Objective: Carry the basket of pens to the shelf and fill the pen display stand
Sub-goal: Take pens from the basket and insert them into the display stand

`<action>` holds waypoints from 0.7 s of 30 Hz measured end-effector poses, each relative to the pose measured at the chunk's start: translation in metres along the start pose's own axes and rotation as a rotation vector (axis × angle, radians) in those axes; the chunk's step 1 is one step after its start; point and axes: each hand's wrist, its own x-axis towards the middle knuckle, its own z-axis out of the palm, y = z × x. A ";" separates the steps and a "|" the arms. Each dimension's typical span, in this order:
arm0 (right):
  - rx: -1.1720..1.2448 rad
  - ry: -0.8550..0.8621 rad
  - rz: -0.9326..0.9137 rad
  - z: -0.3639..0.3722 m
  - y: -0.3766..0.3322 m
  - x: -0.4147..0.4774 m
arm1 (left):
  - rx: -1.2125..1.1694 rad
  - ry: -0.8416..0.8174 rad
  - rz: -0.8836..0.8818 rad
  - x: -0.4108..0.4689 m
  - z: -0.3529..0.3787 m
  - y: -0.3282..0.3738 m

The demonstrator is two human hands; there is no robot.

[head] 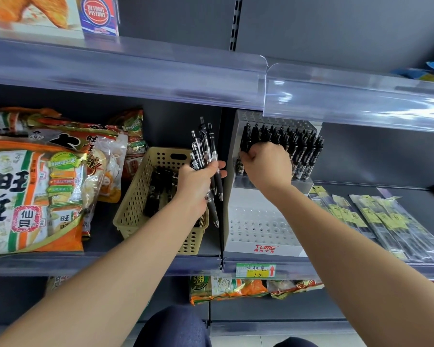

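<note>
Two forearms (110, 296) reach out. Basket (133, 196) already sits on the shelf (103, 234). Left hand (197, 182) clamps spare pens (206, 146); right hand (268, 167) fingers (248, 154) curl round a pen in the stand (261, 226), whose front rows are unfilled.

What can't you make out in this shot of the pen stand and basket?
Head view, right hand: its own knuckles hide whether it grips anything.
Head view, basket: left forearm covers its near corner, contents partly hidden.
Head view, price tag: handwriting too small.

Bright, even light washed the scene; glare streaked the clear shelf rails (336, 101), wide-angle edges bowed and blurred
</note>
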 end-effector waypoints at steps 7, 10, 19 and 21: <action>-0.015 -0.029 -0.015 -0.002 0.000 0.003 | -0.003 -0.021 -0.011 -0.004 0.001 -0.001; -0.003 -0.036 -0.013 -0.002 0.003 0.001 | 0.005 -0.035 -0.024 -0.006 0.003 -0.002; 0.521 -0.182 0.105 -0.001 0.013 -0.016 | 0.081 -0.044 -0.067 -0.010 0.010 -0.011; 0.755 -0.259 0.161 -0.009 0.008 -0.019 | 0.065 -0.073 -0.060 -0.012 0.014 -0.013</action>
